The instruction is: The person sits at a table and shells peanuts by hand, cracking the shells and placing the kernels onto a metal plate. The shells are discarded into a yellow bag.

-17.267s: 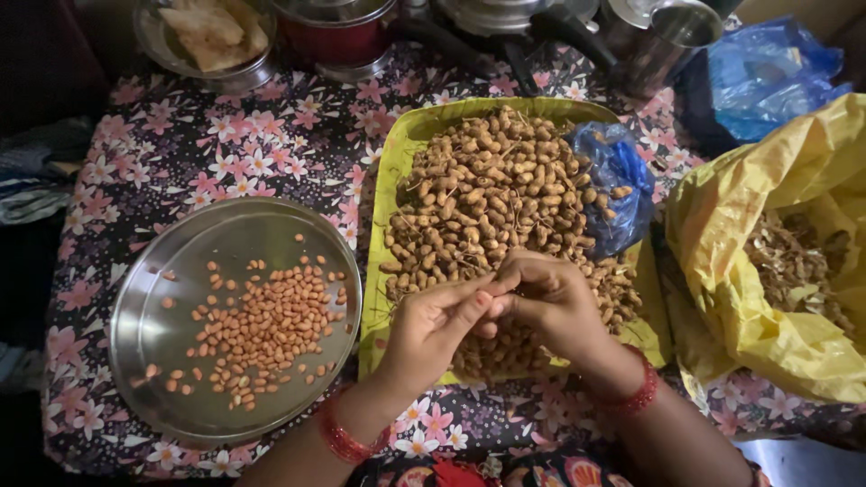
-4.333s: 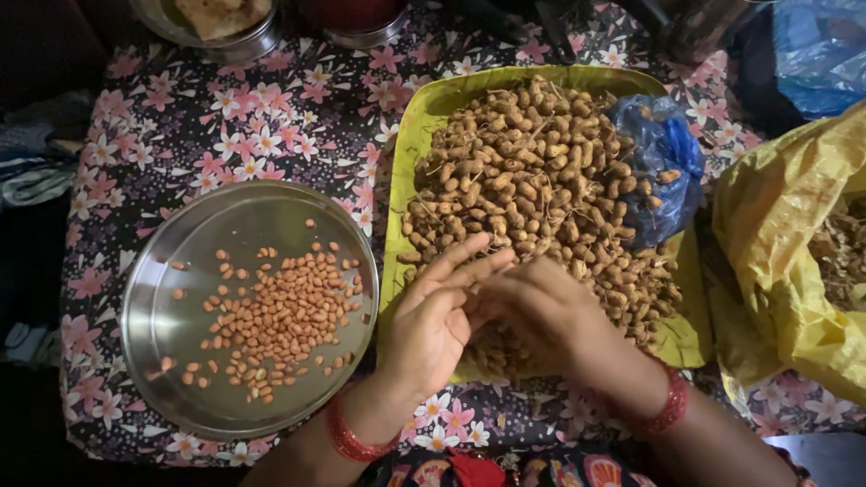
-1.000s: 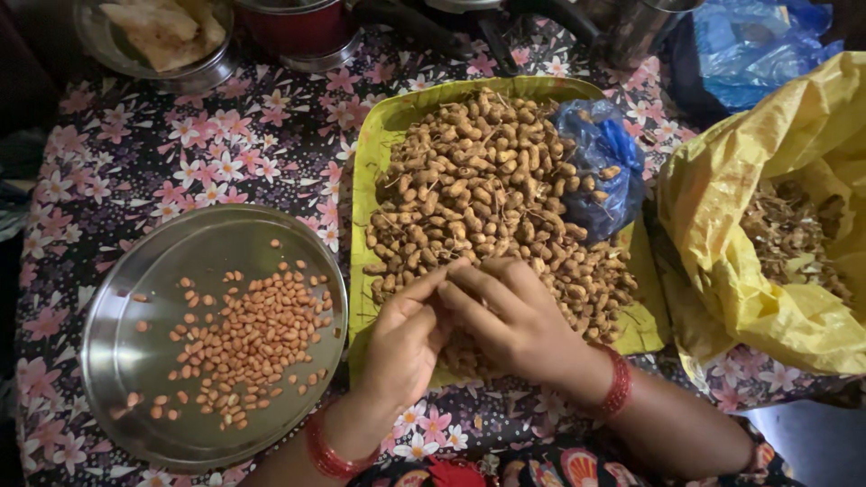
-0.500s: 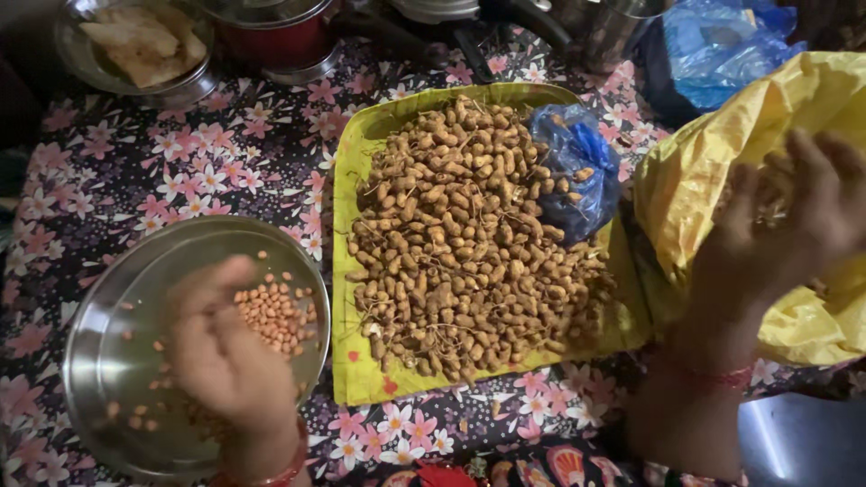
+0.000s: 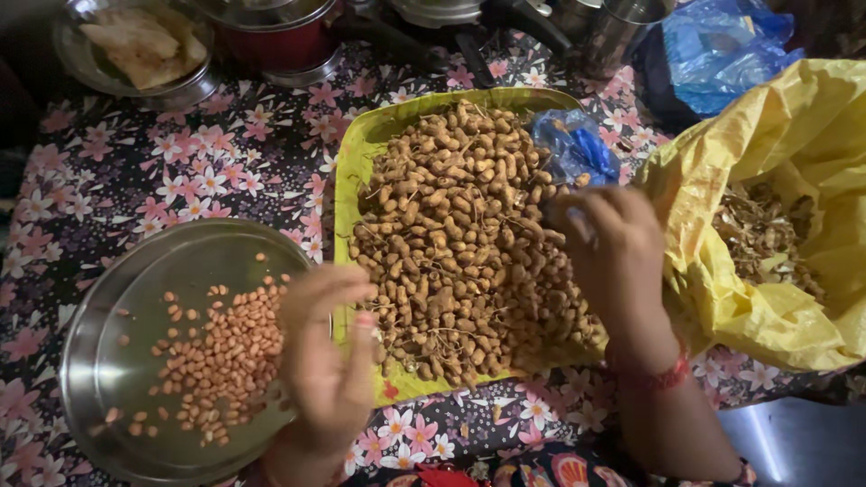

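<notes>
Directly before you, the tray (image 5: 347,194) sits at the centre of the tabletop (image 5: 180,171), heaped with unshelled peanuts (image 5: 451,234). To its left lies the round plate (image 5: 108,361), carrying shelled kernels (image 5: 221,361). To the tray's right stands the open sack (image 5: 722,189), with shells (image 5: 758,234) inside. A small bag (image 5: 577,144) rests on the tray's far right corner. Your left hand (image 5: 329,361) is over the gap between plate and tray; your right hand (image 5: 613,252) is over the tray's right side. Behind the tray stand pots (image 5: 280,36) and a bowl (image 5: 135,45).

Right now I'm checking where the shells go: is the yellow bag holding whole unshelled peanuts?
No, the yellow bag holds broken empty shells, while the whole unshelled peanuts are piled on the green tray.
</notes>
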